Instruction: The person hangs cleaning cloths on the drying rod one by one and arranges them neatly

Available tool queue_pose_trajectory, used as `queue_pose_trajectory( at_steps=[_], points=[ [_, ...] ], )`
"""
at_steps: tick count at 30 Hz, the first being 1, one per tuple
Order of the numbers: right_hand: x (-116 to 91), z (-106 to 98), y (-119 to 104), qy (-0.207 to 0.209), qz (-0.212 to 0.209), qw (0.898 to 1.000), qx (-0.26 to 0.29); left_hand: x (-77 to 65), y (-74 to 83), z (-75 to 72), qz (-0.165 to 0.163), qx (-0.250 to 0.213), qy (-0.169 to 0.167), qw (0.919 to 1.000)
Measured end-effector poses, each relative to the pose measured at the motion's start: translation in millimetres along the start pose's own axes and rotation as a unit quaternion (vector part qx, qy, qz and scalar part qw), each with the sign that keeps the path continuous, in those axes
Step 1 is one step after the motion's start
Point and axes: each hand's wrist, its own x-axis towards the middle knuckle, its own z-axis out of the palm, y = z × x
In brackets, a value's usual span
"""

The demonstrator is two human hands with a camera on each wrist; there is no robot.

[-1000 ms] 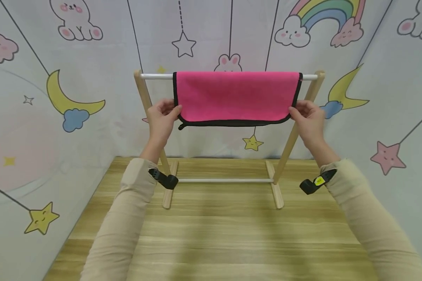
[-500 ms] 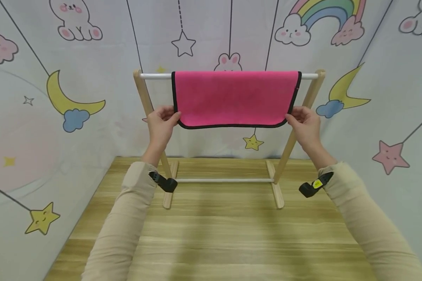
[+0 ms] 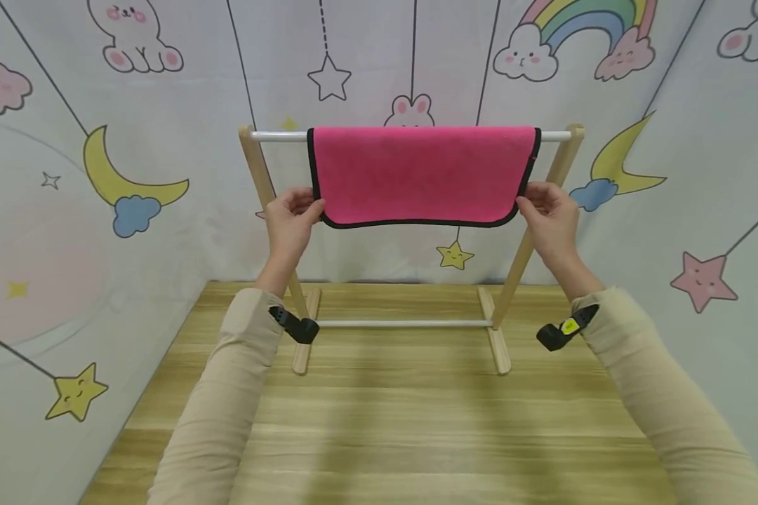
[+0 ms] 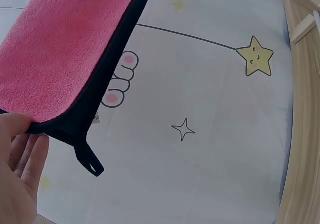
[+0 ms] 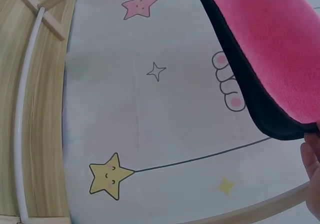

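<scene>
A pink towel with black edging hangs folded over the white top bar of a wooden rack. My left hand pinches its left edge near the lower corner, thumb in front. On the other side my right hand pinches the right edge at about the same height. In the left wrist view a black hanging loop sticks out at the towel's corner, just beyond the fingers of my left hand. Only part of my right hand shows in the right wrist view, at the towel's border.
The rack's slanted wooden legs stand on flat feet, joined low down by a white rod. Beneath lies a wood-grain tabletop. A white printed cloth backdrop rises behind and at both sides.
Both hands have slid slightly down the towel's edges since a second ago. The front flap now hangs a little lower, covering the black strip and loop that showed below it.
</scene>
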Motion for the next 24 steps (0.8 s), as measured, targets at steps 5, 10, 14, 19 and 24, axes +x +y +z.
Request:
queue_pose_trajectory(
  at_steps=[5, 10, 14, 19, 24],
  points=[
    [-1, 1, 0, 0.004, 0.002, 1.000, 0.001, -1.6, 3.8, -1.0, 0.003, 0.013, 0.002, 0.9999],
    [-5, 3, 2, -0.010, 0.021, 1.000, -0.012, -0.4, -3.5, -1.9, 0.006, 0.014, 0.009, 0.9998],
    [-8, 4, 3, -0.012, 0.009, 1.000, -0.013, 6.1, -19.0, -2.1, 0.017, 0.011, 0.019, 0.9996],
    [-10, 3, 6, -0.019, 0.006, 1.000, -0.014, 9.2, -34.0, -4.4, 0.044, 0.040, 0.018, 0.9981],
    [-22, -8, 21, -0.035, 0.043, 0.998, -0.037, -2.7, -45.3, -16.8, 0.044, 0.115, -0.002, 0.9923]
  ],
)
